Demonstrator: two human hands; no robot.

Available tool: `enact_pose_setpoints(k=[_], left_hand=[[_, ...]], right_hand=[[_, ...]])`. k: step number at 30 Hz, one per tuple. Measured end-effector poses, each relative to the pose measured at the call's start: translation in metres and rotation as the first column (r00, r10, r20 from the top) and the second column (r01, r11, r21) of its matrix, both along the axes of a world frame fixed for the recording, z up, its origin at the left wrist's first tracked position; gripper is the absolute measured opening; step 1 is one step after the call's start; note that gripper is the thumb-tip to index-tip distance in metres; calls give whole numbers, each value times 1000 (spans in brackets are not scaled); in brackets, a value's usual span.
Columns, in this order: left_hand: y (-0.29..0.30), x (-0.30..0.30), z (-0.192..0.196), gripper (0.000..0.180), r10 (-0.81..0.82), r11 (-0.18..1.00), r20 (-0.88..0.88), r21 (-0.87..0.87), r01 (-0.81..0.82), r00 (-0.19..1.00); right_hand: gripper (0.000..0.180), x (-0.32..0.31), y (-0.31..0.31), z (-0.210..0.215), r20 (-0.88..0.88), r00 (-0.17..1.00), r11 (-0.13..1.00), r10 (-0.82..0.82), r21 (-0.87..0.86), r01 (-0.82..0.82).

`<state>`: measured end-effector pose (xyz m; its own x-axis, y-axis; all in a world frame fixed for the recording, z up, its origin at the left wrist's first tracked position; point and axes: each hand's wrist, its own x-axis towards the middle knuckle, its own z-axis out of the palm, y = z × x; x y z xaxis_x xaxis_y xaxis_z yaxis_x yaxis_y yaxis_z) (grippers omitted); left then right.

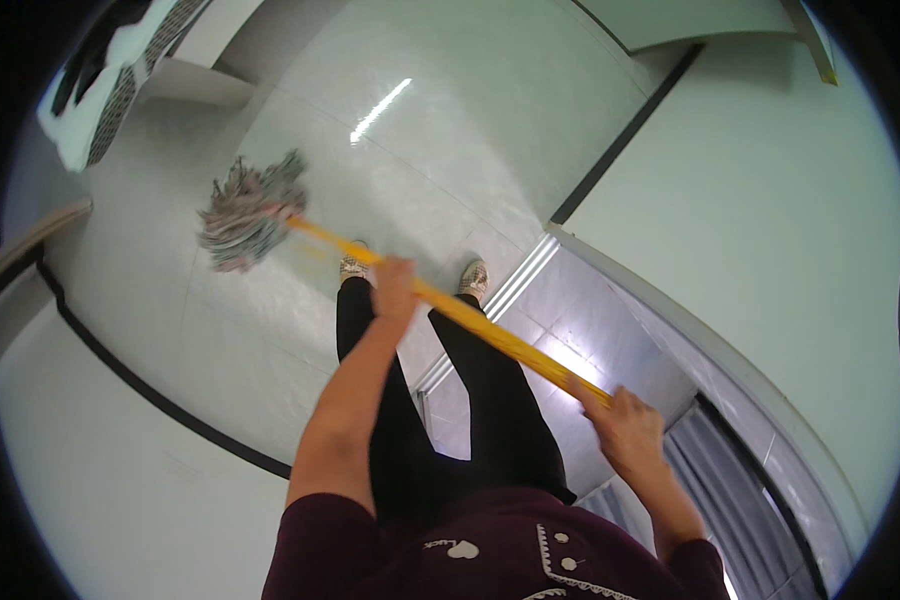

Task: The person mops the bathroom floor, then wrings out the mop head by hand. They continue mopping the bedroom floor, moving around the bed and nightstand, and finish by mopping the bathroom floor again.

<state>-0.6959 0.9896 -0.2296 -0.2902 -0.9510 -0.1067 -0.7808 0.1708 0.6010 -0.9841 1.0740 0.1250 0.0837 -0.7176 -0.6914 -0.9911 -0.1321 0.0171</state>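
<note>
A mop with a long yellow handle (500, 340) runs slantwise in front of my legs. Its head of grey, pinkish and greenish strands (252, 212) lies on the pale tiled floor (410, 170) ahead and to the left, somewhat blurred. My left hand (395, 287) is wrapped round the handle partway down, nearer the mop head. Higher up, close to the handle's top end, my right hand (625, 425) grips it, fingers closed.
My shoes (474, 279) stand near a metal sliding-door track (515, 300), with grey tiles beyond it. A white wall (750, 200) with dark skirting rises at right, another at lower left. White furniture (195, 85) stands at upper left; a grey curtain (725, 480) hangs lower right.
</note>
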Motion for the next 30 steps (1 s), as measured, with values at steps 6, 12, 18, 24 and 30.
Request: enact_pose_setpoints(k=[6, 12, 18, 24, 30], left_hand=[[30, -243, 48, 19, -239, 963, 7, 129, 236, 971], [66, -354, 73, 13, -521, 819, -235, 134, 558, 821], [65, -314, 49, 22, -546, 804, -302, 71, 590, 781], [0, -134, 21, 15, -308, 949, -166, 22, 316, 937], [0, 33, -17, 19, 161, 978, -201, -101, -184, 966]], right_hand=[[67, -79, 58, 132, -329, 941, 995, -78, 32, 93], [47, -69, 56, 209, -430, 839, 887, -333, 160, 434], [48, -72, 81, 162, -115, 884, 883, -454, 74, 463], [50, 16, 24, 95, 18, 948, 944, -317, 99, 314], [62, 107, -29, 39, 158, 986, 998, 46, 36, -52]])
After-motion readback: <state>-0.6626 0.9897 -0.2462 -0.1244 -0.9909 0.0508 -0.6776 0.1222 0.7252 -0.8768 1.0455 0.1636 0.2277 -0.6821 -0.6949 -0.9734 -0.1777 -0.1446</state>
